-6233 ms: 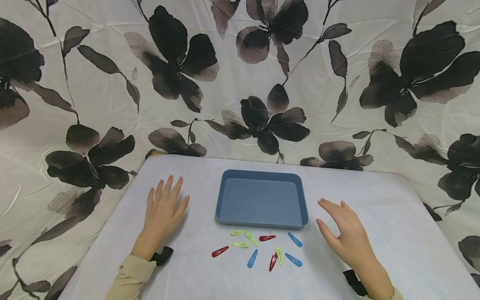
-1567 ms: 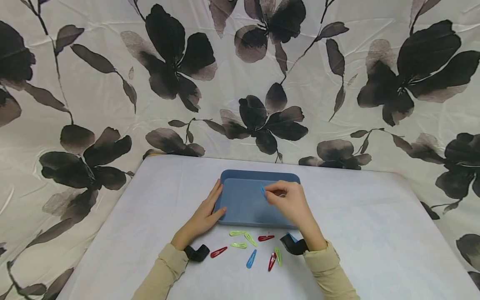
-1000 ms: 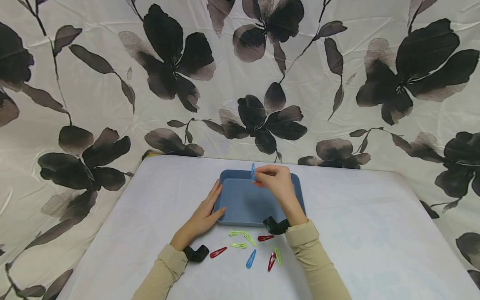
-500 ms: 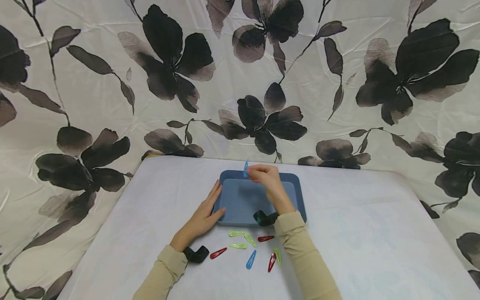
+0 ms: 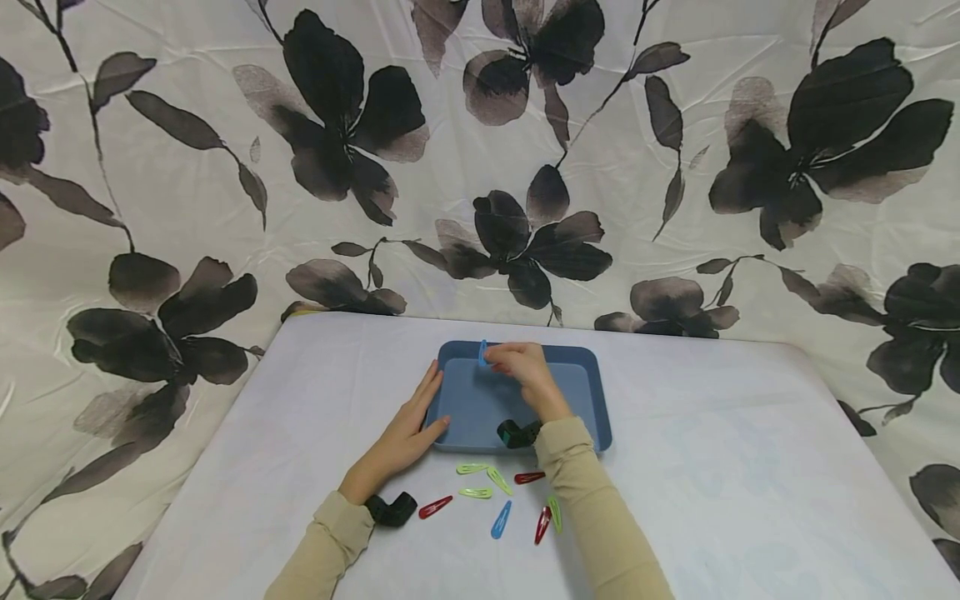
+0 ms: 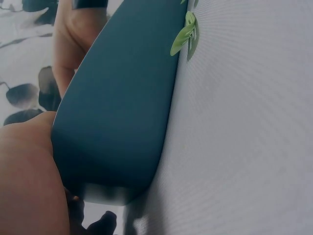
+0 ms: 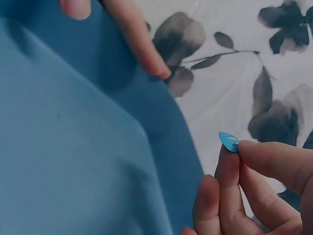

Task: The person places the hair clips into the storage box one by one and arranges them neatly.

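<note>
The right hand (image 5: 527, 372) hides one end of the flat light-blue tapered hair clip (image 7: 228, 140); both wrist views' edges crop the shallow rectangular blue tray (image 5: 572, 396), the head view's the white worktop (image 5: 735, 467).

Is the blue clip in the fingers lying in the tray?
No, held up: the right hand pinches the blue clip, its visible tip off the tray.

The left sleeve (image 5: 327, 537) and right sleeve (image 5: 603, 512) are long and tan, with wide cuffs (image 5: 342, 518) and soft wrinkles. The left black block (image 5: 392, 509), worn on the wrist, is chunky and bent. The right black block (image 5: 517, 434) looks the same, maybe with a bit of green, too small to be sure. Left hand (image 5: 401, 433) and right hand (image 5: 525, 372) are bare.
</note>
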Demonstrator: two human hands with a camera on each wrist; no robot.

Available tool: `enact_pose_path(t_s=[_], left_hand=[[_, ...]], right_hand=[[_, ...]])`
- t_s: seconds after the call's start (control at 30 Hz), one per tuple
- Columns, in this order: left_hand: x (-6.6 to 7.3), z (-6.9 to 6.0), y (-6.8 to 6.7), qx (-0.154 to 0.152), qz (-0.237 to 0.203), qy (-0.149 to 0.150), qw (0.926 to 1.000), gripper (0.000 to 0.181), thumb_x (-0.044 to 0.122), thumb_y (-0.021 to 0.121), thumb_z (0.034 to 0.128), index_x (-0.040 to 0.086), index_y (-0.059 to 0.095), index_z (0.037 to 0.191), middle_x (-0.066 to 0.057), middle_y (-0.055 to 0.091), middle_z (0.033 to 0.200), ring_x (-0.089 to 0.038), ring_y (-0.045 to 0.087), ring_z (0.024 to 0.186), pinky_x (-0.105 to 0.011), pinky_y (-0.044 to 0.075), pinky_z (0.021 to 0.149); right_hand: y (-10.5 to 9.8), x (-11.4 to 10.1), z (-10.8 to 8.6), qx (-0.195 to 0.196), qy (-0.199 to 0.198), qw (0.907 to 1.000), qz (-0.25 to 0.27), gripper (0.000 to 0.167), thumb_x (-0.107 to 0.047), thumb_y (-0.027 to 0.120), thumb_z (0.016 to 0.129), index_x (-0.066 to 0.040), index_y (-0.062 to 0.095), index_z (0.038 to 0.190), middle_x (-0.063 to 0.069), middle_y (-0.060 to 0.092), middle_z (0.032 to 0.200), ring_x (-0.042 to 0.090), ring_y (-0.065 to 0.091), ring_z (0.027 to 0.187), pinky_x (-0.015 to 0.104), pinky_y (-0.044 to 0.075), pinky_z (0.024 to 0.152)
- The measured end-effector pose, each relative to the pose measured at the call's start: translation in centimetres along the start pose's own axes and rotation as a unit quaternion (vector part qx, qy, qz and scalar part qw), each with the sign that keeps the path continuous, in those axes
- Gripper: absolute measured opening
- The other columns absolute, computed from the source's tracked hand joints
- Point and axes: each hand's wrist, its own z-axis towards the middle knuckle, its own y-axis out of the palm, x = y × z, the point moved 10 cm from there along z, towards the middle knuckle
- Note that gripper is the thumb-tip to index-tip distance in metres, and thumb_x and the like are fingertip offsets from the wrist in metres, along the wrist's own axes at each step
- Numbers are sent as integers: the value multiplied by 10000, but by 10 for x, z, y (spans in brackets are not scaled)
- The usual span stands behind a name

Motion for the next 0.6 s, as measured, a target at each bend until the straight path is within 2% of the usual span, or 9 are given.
enact_pose_path(t_s=[0.27,0.47,0.6], left_hand=[[-1,0,0,-1,1,5,10000,732,144,569,984,-31,161,1567,-137,54,1660,-291,90,1512,-577,171,1155],[-2,-1,0,16,-10,56,10000,734,146,571,984,-35,160,1566,-142,58,1659,-292,95,1511,-586,181,1148],[-1,-1,1,25,-9,68,10000,732,144,575,985,-42,165,1562,-154,59,1656,-303,95,1510,-591,182,1147]], right_hand=[[7,11,10,48,180,9996,-199,189,-115,730,880,36,757,990,52,728,869,364,667,934,399,445,799],[10,15,18,160,214,9996,-118,133,-25,752,828,70,768,919,47,723,765,311,675,772,402,528,782],[10,17,19,223,214,9993,-196,126,-2,768,793,82,770,887,71,726,734,228,638,637,367,538,724]])
